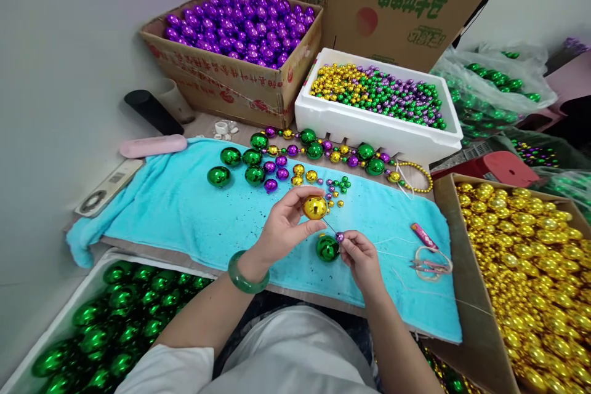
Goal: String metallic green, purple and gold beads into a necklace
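Note:
My left hand (279, 229) grips a large gold bead (314, 208) between thumb and fingers, above the turquoise towel (194, 209). A thin needle (329, 225) runs from beside the gold bead towards a small purple bead (340, 237). The fingertips of my right hand (362, 257) are closed on that small bead. Just below, a large green bead (327, 249) is close to my right fingers; whether it touches them I cannot tell. White thread (392, 252) trails to the right. Loose green beads (218, 176), purple beads (270, 186) and gold beads (311, 176) lie beyond my hands.
A finished-looking bead strand (335, 157) lies along the towel's far edge. Scissors (431, 265) rest at right. Around stand a carton of purple beads (212, 80), a white foam box (369, 126), a carton of gold beads (475, 301) and a green-bead bin (50, 335).

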Demonstrator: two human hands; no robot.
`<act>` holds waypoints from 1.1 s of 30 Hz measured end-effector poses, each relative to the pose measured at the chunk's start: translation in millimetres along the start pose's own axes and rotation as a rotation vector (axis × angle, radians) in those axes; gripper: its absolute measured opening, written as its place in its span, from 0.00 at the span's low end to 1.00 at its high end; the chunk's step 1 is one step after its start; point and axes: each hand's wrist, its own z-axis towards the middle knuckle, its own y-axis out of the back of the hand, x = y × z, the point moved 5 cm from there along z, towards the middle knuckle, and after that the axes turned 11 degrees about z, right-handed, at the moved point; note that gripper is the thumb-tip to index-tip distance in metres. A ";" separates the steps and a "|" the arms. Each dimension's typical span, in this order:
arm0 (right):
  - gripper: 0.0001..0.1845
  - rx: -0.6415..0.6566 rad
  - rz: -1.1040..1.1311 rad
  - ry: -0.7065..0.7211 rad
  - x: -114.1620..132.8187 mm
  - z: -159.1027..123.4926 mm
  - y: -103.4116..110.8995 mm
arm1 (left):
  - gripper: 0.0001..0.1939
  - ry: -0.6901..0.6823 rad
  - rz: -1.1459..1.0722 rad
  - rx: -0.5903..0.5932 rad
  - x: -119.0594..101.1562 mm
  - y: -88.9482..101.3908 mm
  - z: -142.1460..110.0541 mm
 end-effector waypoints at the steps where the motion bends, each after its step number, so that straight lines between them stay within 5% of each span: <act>1: 0.16 -0.005 0.005 -0.001 -0.7 -0.2 -0.2 | 0.21 0.008 0.003 -0.027 0.5 0.0 0.0; 6: 0.17 -0.024 0.030 -0.020 -2.7 -1.1 -2.4 | 0.23 0.083 -0.015 -0.132 3.9 -0.6 -0.1; 18: 0.18 -0.036 0.032 -0.028 0.6 -0.7 -2.8 | 0.19 0.180 -0.254 -0.108 11.9 -3.8 -0.4; 33: 0.17 -0.017 -0.022 0.016 8.5 -0.4 -4.2 | 0.20 0.243 -0.251 -0.063 15.1 -10.6 -0.2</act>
